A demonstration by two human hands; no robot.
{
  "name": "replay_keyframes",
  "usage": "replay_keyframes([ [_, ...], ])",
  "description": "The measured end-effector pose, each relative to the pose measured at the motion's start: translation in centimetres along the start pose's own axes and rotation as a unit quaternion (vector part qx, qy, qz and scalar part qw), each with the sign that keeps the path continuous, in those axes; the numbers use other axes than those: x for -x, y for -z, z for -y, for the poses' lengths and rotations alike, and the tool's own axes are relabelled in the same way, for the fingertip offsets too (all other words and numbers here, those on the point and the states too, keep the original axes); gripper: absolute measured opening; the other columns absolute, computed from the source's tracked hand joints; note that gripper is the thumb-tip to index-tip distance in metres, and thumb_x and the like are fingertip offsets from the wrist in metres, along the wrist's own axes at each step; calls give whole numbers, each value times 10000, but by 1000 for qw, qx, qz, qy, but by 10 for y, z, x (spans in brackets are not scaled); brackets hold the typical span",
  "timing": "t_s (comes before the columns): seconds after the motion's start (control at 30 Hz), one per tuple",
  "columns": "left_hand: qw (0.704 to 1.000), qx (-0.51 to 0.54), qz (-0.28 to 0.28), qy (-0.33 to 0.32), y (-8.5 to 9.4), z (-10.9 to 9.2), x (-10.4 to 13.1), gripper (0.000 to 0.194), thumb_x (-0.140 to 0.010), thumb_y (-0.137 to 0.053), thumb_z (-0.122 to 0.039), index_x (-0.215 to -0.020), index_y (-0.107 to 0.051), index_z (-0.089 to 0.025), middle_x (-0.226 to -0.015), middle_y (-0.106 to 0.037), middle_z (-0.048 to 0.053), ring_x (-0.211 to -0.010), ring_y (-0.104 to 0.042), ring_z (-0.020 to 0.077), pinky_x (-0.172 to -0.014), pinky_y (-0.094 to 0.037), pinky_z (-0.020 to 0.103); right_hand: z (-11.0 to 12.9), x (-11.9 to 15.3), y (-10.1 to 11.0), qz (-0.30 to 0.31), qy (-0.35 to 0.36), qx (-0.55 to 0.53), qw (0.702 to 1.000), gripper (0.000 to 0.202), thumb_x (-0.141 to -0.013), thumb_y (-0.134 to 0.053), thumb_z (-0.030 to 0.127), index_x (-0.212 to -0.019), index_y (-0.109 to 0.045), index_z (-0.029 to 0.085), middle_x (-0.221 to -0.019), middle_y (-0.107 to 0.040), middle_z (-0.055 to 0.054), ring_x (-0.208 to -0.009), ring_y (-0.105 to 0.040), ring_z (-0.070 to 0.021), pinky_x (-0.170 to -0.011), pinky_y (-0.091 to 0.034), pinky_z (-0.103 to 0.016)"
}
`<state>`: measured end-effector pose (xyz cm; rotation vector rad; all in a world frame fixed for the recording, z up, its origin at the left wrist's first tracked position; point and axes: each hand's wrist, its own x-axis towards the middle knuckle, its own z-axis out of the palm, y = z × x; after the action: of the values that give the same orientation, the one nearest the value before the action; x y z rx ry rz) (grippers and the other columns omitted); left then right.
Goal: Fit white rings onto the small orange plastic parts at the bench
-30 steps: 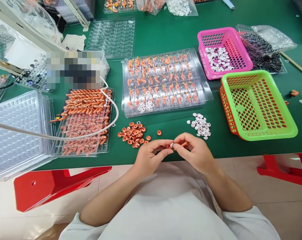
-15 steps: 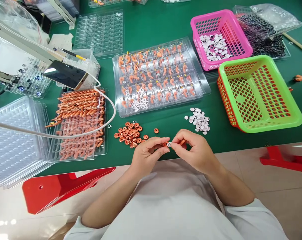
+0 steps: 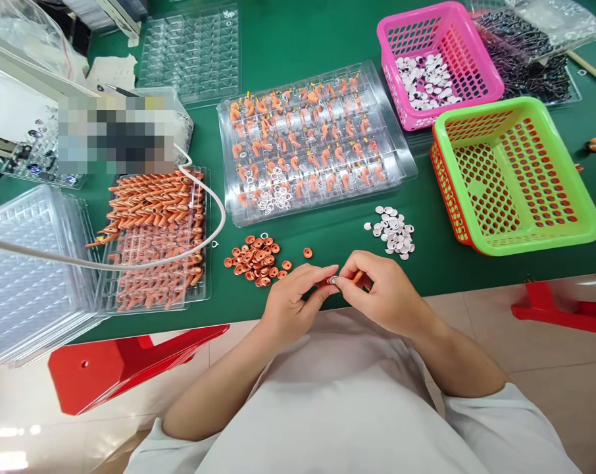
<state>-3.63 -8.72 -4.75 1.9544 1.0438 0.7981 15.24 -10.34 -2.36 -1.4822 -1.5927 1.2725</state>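
Observation:
Close to the table's front edge, my left hand (image 3: 295, 296) is closed, pinching a small round orange cap between thumb and forefinger. A small white disc (image 3: 333, 280) lies against that cap, which is mostly covered by fingers. My right hand (image 3: 379, 286) is closed too, its thumb and forefinger pressing on the disc. An orange piece (image 3: 358, 276) sticks out from among the right fingers; its full shape is hidden. Left of my hands lies a pile of orange caps (image 3: 256, 260), with one cap (image 3: 307, 253) apart. Beyond my right hand is a pile of white discs (image 3: 394, 230).
A clear tray of orange parts and rings (image 3: 322, 141) sits ahead. At right stand a pink basket (image 3: 485, 85) with white pieces and a green basket (image 3: 520, 247). Stacked trays (image 3: 26, 276), orange parts (image 3: 150, 217) and a white cable (image 3: 219, 227) occupy the left.
The white disc, earlier held at the cap's edge, now sits flatter against the orange cap. My hands have drawn slightly closer together. The view has shifted a little.

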Motion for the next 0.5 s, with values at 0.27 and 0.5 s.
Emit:
replay_keyframes([
  [0.27, 997, -37, -13, 66, 0, -3, 1, 163, -863, -686, -189, -1023, -710, -204, -890, -764, 14, -761, -708, 140, -697, -541, 224, -2, 0, -1, 9, -8, -4, 1000, 128, -893, -564, 213, -765, -567, 205, -751, -602, 11, -625, -554, -112, -541, -415, -230],
  [0.5, 995, -73, -27, 68, -2, -5, 1, 120, -857, -696, -215, -972, -728, -225, -854, -775, 4, -741, -716, 154, -723, -555, 257, -1, -2, -1, 11, -12, -11, 1000, 130, -891, -568, 216, -763, -581, 202, -713, -604, 18, -580, -526, -104, -524, -396, -230],
])
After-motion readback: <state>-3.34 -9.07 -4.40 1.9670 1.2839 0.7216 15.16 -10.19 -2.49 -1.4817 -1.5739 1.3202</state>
